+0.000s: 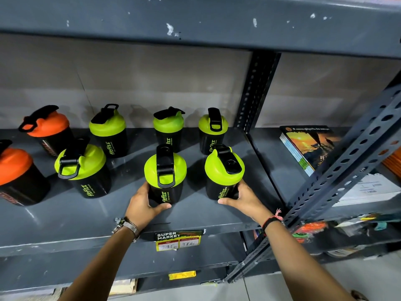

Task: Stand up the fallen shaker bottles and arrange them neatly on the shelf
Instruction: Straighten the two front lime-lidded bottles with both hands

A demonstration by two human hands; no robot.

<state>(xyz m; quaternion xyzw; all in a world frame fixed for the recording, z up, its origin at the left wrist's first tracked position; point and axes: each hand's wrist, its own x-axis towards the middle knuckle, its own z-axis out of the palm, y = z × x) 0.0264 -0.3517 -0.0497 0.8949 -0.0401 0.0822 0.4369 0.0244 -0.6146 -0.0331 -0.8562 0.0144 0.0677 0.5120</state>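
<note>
Grasping front green shakers, left grip (143, 202) holds one (165, 173), right grip (245, 199) another (223, 172), upright neighbours (82, 170) crowding leftward.

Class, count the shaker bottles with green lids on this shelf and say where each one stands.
6. Back row: left, middle, right. Front row: left, middle in the left hand, right in the right hand. None seems hidden.

Lying open along the bare front strip of the shelf (65, 222) and between the two front green-lidded bottles (165, 172) (223, 172), narrowing behind among the back-row bottles (168, 127), closing at the right against the perforated upright (253, 90).
</note>
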